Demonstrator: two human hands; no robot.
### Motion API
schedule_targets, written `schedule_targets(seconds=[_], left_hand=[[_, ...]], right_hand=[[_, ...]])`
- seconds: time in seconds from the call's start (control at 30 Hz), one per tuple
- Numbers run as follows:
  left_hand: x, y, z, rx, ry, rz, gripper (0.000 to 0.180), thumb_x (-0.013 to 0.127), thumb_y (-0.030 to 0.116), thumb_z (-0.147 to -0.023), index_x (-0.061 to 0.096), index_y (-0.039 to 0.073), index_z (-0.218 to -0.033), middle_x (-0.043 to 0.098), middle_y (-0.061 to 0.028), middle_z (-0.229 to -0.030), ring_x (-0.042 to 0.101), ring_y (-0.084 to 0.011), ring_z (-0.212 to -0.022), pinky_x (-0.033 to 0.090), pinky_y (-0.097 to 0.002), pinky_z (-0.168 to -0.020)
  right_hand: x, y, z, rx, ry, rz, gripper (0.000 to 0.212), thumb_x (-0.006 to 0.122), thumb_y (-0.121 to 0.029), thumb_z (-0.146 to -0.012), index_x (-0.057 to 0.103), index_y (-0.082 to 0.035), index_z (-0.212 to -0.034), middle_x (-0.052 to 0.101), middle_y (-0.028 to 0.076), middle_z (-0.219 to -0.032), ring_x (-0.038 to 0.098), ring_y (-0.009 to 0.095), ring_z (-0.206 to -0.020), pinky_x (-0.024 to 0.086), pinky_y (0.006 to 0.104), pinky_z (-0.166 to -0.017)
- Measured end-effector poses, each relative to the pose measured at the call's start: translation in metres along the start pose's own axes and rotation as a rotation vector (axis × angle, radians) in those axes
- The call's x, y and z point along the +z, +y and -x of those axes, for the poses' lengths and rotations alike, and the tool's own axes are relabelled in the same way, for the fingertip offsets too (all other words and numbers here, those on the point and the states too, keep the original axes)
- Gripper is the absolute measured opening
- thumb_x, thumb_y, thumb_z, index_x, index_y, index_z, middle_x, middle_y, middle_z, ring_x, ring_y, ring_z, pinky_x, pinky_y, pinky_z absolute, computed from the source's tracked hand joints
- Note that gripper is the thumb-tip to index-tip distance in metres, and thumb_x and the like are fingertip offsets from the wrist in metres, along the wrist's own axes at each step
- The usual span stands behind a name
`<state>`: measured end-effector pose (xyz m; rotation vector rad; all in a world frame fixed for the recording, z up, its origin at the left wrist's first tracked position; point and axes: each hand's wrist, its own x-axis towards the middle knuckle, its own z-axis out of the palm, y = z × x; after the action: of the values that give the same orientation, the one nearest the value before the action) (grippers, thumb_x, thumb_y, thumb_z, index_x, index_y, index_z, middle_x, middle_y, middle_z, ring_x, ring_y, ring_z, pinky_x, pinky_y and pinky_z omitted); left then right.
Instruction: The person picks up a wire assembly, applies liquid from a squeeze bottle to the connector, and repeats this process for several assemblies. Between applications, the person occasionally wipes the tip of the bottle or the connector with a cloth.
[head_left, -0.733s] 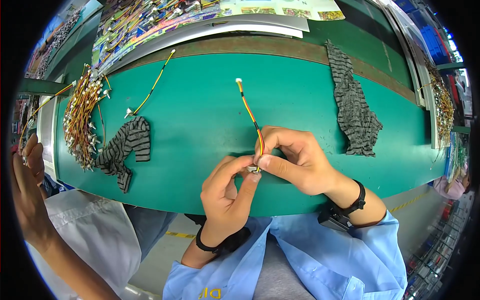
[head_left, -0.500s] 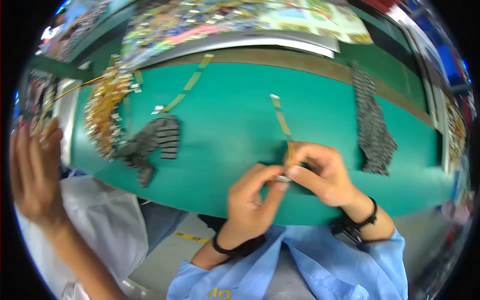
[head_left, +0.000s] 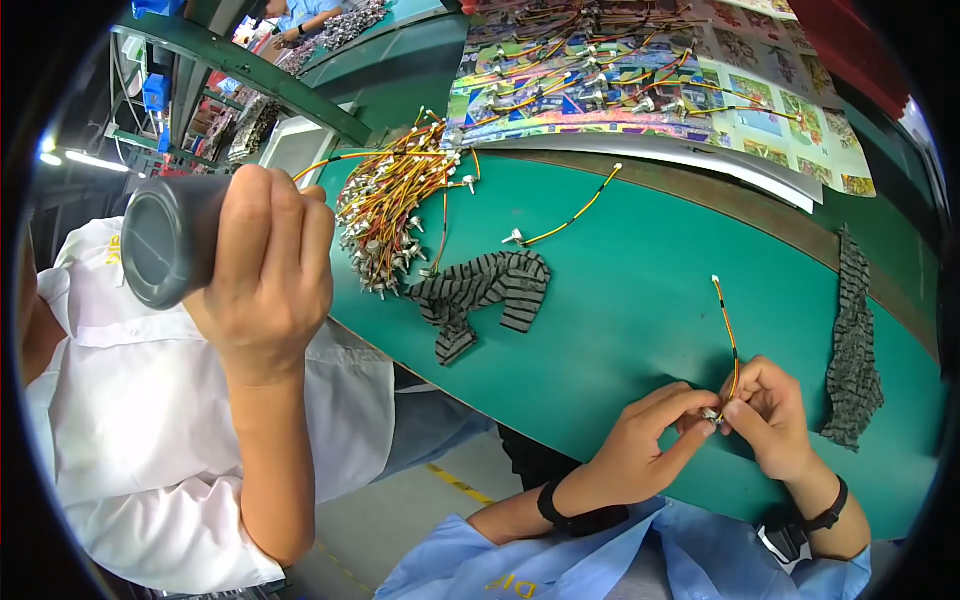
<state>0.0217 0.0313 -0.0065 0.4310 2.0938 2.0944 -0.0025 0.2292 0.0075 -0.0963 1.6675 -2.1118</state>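
Note:
My left hand (head_left: 655,440) pinches a small silvery metal part at the near end of a short red, yellow and black wire lead (head_left: 731,335). Close beside it, the fingers of my right hand (head_left: 772,418) grip the wires just above that metal part. The lead rises from my fingers and ends in a small white connector. Both hands are over the near right of the green work table (head_left: 620,310); the exact contact of the fingertips is partly hidden.
Another wire lead (head_left: 570,222) lies on the table beside a grey-black striped cloth (head_left: 490,290). A heap of leads (head_left: 395,205) is at the left. A second striped cloth (head_left: 852,340) lies right. A white-shirted person (head_left: 180,400) at my left raises a dark cylindrical container (head_left: 170,240).
My view has swung left, so the table and my hands appear farther right. The neighbour's hand, formerly with nothing visible in it, now holds up a dark container. My hands keep their grip.

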Motion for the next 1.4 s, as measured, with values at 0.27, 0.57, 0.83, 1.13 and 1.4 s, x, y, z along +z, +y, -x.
schedule_targets(seconds=[0.27,0.57,0.83,1.13,1.4], left_hand=[[0.005,0.007,-0.002,0.03,-0.017,-0.064,0.027,0.065,0.0,-0.092,0.062,-0.004,-0.119,0.064,-0.0118,-0.094,0.064,-0.0186,-0.081,0.05,-0.0296,-0.073],[0.009,0.01,-0.002,0.021,-0.065,-0.099,0.028,0.064,0.0,-0.093,0.062,-0.005,-0.12,0.065,-0.0122,-0.096,0.064,-0.0189,-0.082,0.051,-0.0294,-0.072],[0.012,0.009,-0.002,0.054,-0.023,-0.113,0.029,0.065,-0.001,-0.091,0.063,-0.004,-0.12,0.067,-0.0125,-0.097,0.065,-0.0187,-0.08,0.052,-0.0299,-0.071],[0.013,0.008,0.0,0.077,-0.041,-0.111,0.028,0.065,-0.001,-0.091,0.063,-0.004,-0.118,0.067,-0.0124,-0.096,0.065,-0.0186,-0.079,0.052,-0.0297,-0.07],[0.014,0.008,-0.006,0.156,0.022,-0.112,0.028,0.066,-0.003,-0.089,0.062,-0.004,-0.117,0.064,-0.0117,-0.101,0.063,-0.0179,-0.083,0.052,-0.0293,-0.071]], right_hand=[[-0.013,-0.002,0.004,-0.029,-0.084,0.023,0.008,0.062,-0.001,-0.094,0.055,-0.002,-0.093,0.064,0.005,-0.086,0.058,0.008,-0.078,0.046,0.0235,-0.07],[-0.024,-0.003,0.004,-0.05,-0.185,-0.013,0.006,0.065,0.001,-0.093,0.059,-0.001,-0.093,0.065,0.005,-0.087,0.059,0.009,-0.079,0.047,0.0244,-0.07],[-0.02,-0.001,0.004,-0.088,-0.187,0.051,0.006,0.061,0.0,-0.093,0.055,-0.001,-0.091,0.06,0.006,-0.081,0.054,0.009,-0.067,0.045,0.0245,-0.06],[-0.026,0.008,0.006,-0.141,-0.224,0.038,0.005,0.065,0.001,-0.093,0.061,-0.001,-0.094,0.066,0.005,-0.088,0.06,0.009,-0.081,0.048,0.0256,-0.072],[-0.024,-0.007,0.002,-0.045,-0.221,0.06,0.005,0.066,0.0,-0.093,0.061,-0.001,-0.093,0.065,0.003,-0.086,0.059,0.009,-0.079,0.046,0.025,-0.07]])
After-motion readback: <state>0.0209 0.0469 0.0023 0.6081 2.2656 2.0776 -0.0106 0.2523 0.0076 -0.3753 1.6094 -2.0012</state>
